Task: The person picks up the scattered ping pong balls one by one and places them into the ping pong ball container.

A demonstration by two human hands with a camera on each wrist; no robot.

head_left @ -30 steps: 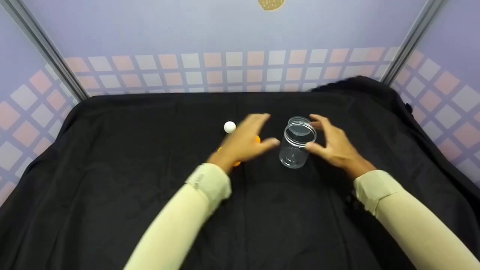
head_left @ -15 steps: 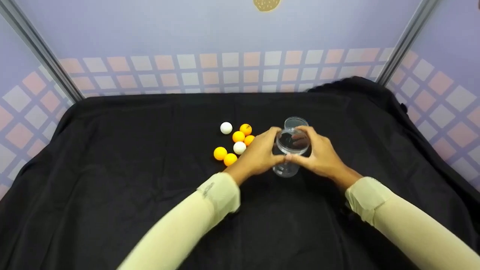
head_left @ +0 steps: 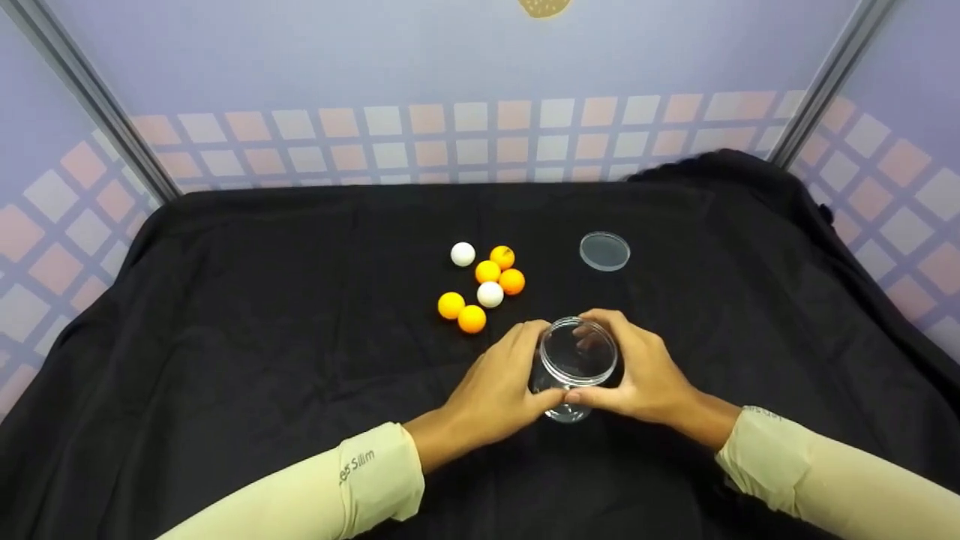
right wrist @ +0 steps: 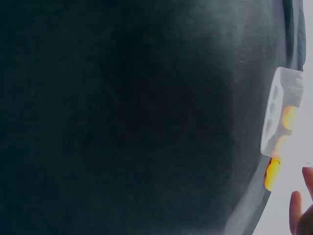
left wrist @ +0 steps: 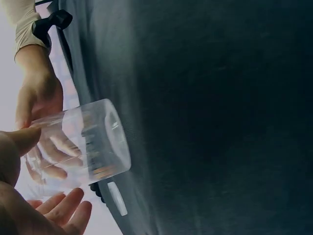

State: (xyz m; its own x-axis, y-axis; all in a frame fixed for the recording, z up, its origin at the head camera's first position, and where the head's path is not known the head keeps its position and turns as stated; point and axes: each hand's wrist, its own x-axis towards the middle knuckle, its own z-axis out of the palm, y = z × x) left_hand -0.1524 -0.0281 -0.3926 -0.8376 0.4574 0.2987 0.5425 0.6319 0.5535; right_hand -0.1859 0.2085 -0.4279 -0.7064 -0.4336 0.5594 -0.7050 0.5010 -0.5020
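Note:
Both hands grip a clear plastic jar (head_left: 577,356) from opposite sides, its round mouth facing up with no lid on it. My left hand (head_left: 499,386) curls round the left side and my right hand (head_left: 649,371) round the right, with the thumbs meeting at the near side. Through the jar wall (left wrist: 105,142) in the left wrist view, fingers of the right hand show on the far side. A clear round lid (head_left: 604,251) lies flat on the cloth behind the jar. To the left are several orange table tennis balls (head_left: 472,319) and two white ones (head_left: 490,295).
Black cloth (head_left: 262,337) covers the table and bunches up at the back right corner. Behind it stands a lilac wall panel (head_left: 337,60) with pink and white squares, and side panels rise at left and right.
Both hands have closed round the jar and brought it nearer to the body. The lid now shows fully behind it, and the balls that the left hand partly covered are in plain view.

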